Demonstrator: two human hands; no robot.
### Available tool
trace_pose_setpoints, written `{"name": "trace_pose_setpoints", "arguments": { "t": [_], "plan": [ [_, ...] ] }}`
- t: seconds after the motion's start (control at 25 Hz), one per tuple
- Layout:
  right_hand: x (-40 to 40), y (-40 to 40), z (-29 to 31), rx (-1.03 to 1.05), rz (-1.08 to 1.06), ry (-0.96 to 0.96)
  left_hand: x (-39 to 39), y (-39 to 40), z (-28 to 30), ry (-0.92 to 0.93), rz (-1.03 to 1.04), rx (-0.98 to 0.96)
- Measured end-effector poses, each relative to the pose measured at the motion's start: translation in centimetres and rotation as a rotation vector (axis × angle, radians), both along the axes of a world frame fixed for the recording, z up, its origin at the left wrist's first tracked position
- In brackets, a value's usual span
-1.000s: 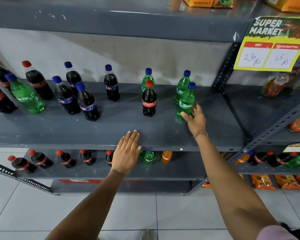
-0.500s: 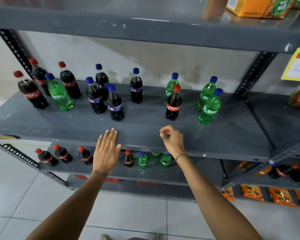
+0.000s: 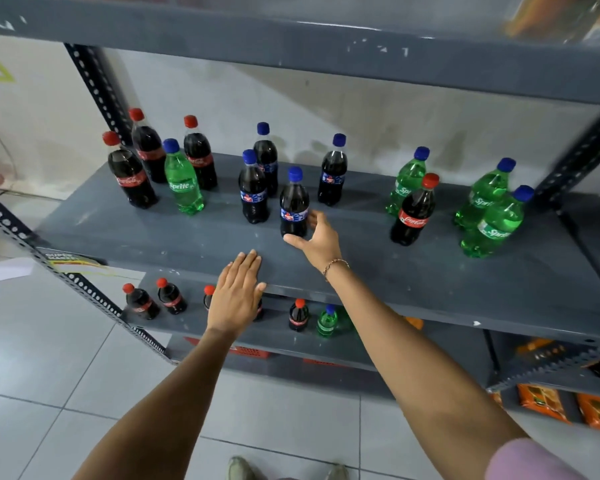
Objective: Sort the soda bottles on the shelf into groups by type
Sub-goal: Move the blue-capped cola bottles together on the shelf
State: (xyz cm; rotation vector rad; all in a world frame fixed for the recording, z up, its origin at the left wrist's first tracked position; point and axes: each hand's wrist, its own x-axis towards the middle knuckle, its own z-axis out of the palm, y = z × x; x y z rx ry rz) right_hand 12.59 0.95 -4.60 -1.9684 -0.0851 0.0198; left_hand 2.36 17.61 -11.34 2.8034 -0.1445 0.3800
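The blue-capped cola bottle [image 3: 294, 206] nearest the shelf's front edge stands upright in a loose cluster of four like bottles, mid-shelf. It looks full, so it should feel fairly heavy for its size, with stiff plastic walls that give a little under a squeeze; the smooth label band may be slippery. The waist just above or at the label seems the safest place to take it, low enough that it will not tip. The right hand [image 3: 317, 241] is spread open around its base, thumb in front and fingers curving behind, not yet closed on it. The left hand [image 3: 235, 295] lies flat and empty on the shelf [image 3: 430, 271] edge. One Sprite bottle [image 3: 182, 180] stands among the Coca-Cola bottles at the left, and one Coca-Cola bottle [image 3: 414, 211] among the Sprites at the right.
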Motion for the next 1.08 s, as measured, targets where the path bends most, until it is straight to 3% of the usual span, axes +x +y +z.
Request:
{"name": "trace_pose_setpoints", "arguments": {
  "t": [0.2, 0.64, 0.96, 1.08],
  "plan": [
    [0.6, 1.1, -0.5, 0.071, -0.087, -0.024, 0.1, 0.1, -0.2, -0.007, -0.007, -0.018],
    [2.5, -4.0, -1.1, -0.080, -0.185, -0.045, 0.4, 0.3, -0.8, -0.008, -0.006, -0.014],
    [2.9, -4.2, -0.6, -0.040, -0.154, 0.065, 0.5, 0.5, -1.1, -0.004, -0.002, 0.002],
    [1.1, -4.7, -1.5, 0.050, -0.260, 0.080, 0.6, 0.5, -1.2, -0.006, 0.004, 0.012]
  ]
}}
